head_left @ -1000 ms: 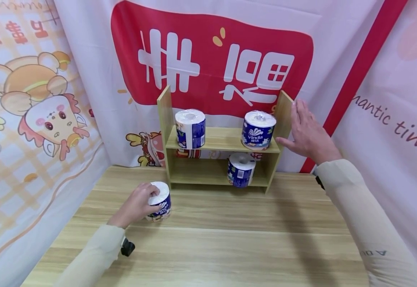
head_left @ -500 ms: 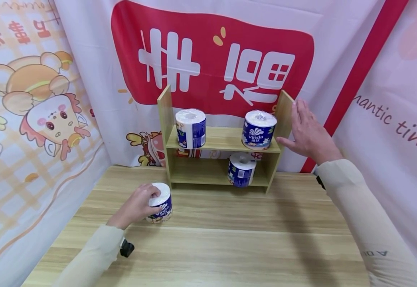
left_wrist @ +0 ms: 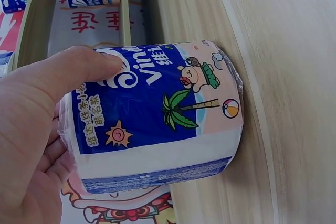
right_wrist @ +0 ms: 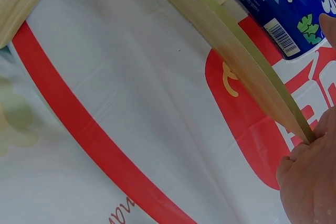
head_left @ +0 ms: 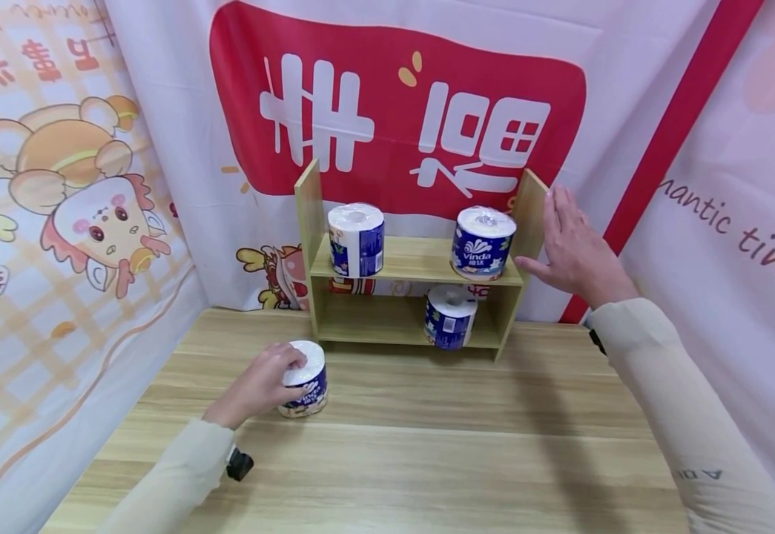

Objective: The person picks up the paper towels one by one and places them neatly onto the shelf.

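My left hand holds a wrapped toilet roll by its upper part, thumb on the blue Vinda label and fingers at the top. In the left wrist view the toilet roll shows a palm tree and beach ball print, its base close to the tabletop. My right hand lies with straight fingers along the right side panel of a small wooden shelf; in the right wrist view, knuckles meet the panel's end. The upper board bears a left toilet roll and a right toilet roll.
A further toilet roll stands at the right of the shelf's lower level. The wooden table extends in front of the shelf. Behind it hangs a printed cloth, with a cartoon cloth along the left side.
My left hand has shifted slightly right and toward me with the toilet roll in its grip. The right hand stays at the shelf's side panel.
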`<state>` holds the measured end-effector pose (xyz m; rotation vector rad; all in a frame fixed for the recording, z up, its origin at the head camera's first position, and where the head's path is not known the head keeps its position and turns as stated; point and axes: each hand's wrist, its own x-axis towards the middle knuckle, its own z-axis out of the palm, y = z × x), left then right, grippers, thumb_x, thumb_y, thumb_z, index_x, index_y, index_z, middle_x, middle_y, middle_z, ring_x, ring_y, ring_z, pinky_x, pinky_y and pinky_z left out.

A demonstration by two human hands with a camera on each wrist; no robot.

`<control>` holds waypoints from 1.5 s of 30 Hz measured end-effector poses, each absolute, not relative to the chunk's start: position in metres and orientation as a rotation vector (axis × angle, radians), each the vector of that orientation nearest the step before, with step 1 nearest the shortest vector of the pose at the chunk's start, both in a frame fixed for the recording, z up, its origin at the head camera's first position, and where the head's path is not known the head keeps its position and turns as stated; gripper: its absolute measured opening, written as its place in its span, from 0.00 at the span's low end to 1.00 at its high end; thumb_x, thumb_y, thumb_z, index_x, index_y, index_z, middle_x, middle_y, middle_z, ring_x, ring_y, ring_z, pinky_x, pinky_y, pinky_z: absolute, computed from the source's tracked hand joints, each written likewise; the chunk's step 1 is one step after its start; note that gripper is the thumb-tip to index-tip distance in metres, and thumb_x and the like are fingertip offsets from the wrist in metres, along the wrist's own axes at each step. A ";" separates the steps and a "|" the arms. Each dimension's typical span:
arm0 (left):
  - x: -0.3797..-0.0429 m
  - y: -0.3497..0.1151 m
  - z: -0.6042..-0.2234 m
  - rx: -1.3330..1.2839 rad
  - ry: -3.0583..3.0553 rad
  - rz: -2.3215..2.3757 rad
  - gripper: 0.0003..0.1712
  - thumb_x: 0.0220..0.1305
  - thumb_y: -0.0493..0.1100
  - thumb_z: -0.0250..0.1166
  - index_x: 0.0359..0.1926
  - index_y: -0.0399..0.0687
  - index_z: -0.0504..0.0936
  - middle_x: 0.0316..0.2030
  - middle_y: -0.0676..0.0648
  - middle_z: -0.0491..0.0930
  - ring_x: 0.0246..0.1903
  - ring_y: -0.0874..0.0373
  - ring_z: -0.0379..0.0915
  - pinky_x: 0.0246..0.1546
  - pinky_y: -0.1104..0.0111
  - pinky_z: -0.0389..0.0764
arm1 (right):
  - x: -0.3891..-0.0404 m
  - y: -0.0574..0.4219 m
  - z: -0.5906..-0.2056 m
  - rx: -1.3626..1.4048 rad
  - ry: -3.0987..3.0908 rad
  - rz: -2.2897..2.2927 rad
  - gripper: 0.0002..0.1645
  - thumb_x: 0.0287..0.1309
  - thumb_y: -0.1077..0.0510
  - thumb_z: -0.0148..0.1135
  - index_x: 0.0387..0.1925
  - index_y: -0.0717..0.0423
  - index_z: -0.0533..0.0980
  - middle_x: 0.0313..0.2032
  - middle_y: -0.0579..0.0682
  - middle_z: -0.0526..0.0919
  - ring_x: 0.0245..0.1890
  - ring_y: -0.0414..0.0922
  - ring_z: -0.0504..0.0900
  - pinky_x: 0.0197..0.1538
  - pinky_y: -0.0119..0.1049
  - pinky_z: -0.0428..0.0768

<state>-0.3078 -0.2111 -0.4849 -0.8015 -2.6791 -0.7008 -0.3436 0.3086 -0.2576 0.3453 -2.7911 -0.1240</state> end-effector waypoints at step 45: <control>-0.310 -0.154 -0.463 -1.037 -2.640 -0.702 0.23 0.49 0.42 0.84 0.45 0.45 0.84 0.47 0.48 0.86 0.51 0.52 0.78 0.54 0.57 0.87 | -0.343 0.309 -0.255 0.348 -2.784 -0.096 0.74 0.61 0.29 0.66 0.85 0.59 0.33 0.85 0.62 0.29 0.85 0.65 0.35 0.81 0.67 0.53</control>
